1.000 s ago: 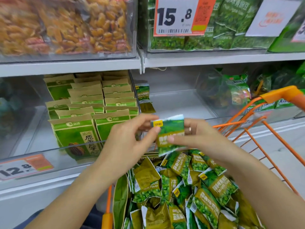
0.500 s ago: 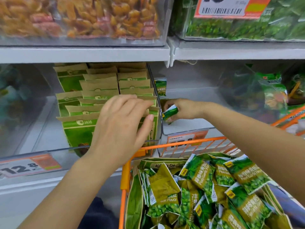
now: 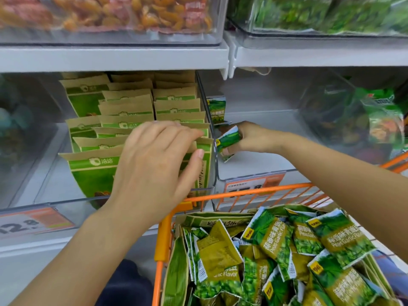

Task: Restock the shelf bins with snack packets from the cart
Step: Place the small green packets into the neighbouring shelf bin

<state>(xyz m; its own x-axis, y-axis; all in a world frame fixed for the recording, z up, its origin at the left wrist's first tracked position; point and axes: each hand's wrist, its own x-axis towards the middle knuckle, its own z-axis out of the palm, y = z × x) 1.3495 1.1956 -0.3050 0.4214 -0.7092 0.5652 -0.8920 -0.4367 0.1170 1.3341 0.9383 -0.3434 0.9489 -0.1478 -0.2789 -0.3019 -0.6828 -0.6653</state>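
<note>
A shop aisle: white shelves point(image 3: 114, 58) carry clear bins point(image 3: 207, 191) packed with rows of snack bags point(image 3: 92, 164). Price tags point(image 3: 33, 221) hang on the shelf edge at near left, and an orange cart point(image 3: 242, 193) of packets point(image 3: 276, 239) stands near right.

My right hand point(image 3: 247, 138) holds a packet point(image 3: 228, 140) inside the middle bin point(image 3: 260, 171), in front of another packet point(image 3: 217, 109) standing at its back left. My left hand point(image 3: 154, 164) is before the pouches point(image 3: 123, 120) in the bin left of it. The cart point(image 3: 242, 193) sits below, full of packets point(image 3: 276, 250).
</note>
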